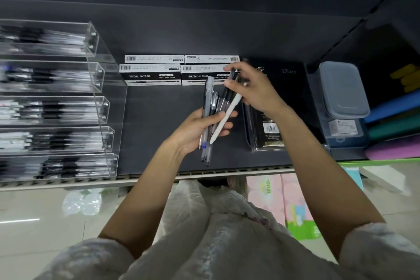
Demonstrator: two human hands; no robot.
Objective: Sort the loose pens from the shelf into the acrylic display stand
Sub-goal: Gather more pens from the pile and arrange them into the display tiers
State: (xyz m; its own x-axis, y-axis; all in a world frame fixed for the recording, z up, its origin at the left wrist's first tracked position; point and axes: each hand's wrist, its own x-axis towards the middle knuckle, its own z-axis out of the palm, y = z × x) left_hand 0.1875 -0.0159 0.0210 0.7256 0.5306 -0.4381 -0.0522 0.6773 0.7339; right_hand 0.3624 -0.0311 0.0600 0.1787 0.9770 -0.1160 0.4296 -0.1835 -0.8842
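My left hand (195,128) grips a bunch of pens (208,120) above the dark shelf (159,125), their tips pointing toward me. A white pen (227,116) lies slanted across the bunch. My right hand (252,88) is just above it, fingers curled round the upper ends of a black pen (231,77) and the white one. The acrylic display stand (68,102) stands at the left, its several tiers holding blurred rows of pens.
Several white and black gel ink pen boxes (179,70) line the back of the shelf. A black diary in clear wrap (272,109) lies to the right, then grey plastic boxes (343,88) and coloured folders (395,125). Tissue packs (281,202) sit below.
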